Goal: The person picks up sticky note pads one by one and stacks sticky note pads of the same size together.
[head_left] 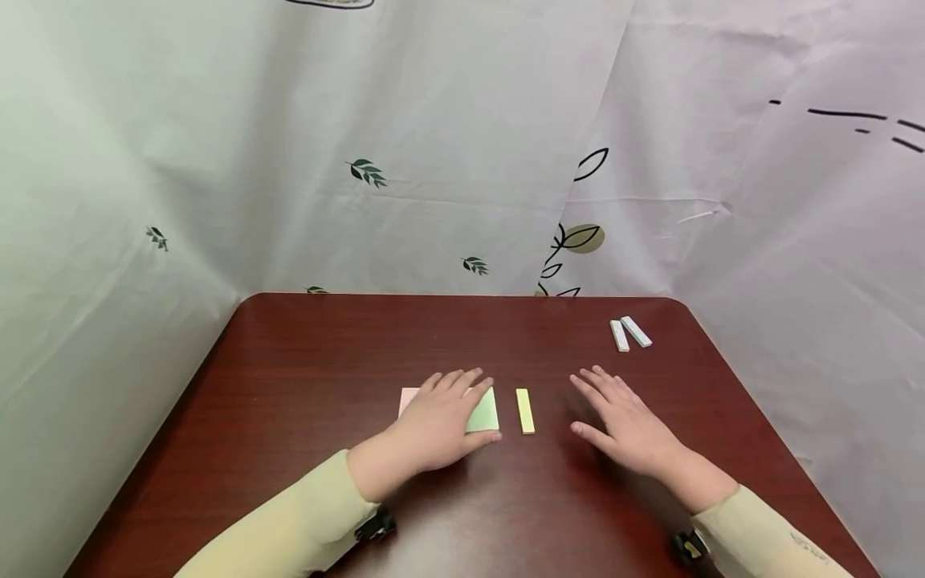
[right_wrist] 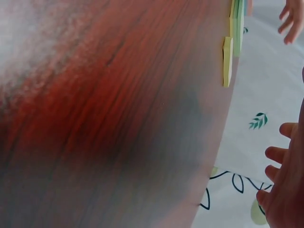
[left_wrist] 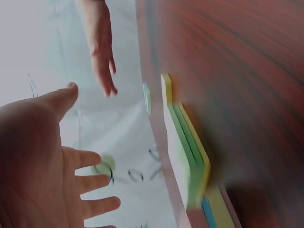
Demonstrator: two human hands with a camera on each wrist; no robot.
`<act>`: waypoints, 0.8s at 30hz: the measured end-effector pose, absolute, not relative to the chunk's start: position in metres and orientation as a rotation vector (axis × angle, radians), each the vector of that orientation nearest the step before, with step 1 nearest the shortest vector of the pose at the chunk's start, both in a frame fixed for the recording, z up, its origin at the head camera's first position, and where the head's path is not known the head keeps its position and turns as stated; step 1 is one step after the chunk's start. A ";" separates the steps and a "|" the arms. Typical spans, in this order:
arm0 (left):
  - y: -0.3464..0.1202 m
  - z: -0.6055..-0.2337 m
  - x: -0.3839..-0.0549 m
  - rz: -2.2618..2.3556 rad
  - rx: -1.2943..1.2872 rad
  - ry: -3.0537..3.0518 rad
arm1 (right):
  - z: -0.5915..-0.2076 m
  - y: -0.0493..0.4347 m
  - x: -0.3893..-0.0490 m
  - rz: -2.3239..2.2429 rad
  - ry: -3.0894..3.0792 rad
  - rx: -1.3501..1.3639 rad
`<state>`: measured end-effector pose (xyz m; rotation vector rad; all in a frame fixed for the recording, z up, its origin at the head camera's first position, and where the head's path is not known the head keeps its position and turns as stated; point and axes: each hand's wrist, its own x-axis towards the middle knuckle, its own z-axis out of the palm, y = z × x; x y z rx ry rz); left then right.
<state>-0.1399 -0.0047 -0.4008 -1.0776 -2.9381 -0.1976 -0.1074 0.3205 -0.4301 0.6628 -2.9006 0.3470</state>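
Note:
My left hand hovers with spread fingers over a green square block and a pink one, partly hiding both. In the left wrist view the green block is layered green and yellow, like stacked sticky notes; blue and yellow layers show beside it. That view has the left hand above, apart from the stacks. A narrow yellow strip lies just right of the green block, between the hands. Right of it, my right hand is held over the table, fingers extended, holding nothing.
Two narrow whitish strips lie near the back right corner of the dark red wooden table. White sheeting with leaf prints hangs behind the table and along both sides.

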 end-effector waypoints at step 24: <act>0.074 -0.436 -0.168 -0.097 -0.918 -3.176 | -0.429 0.333 -0.098 0.353 -2.919 0.615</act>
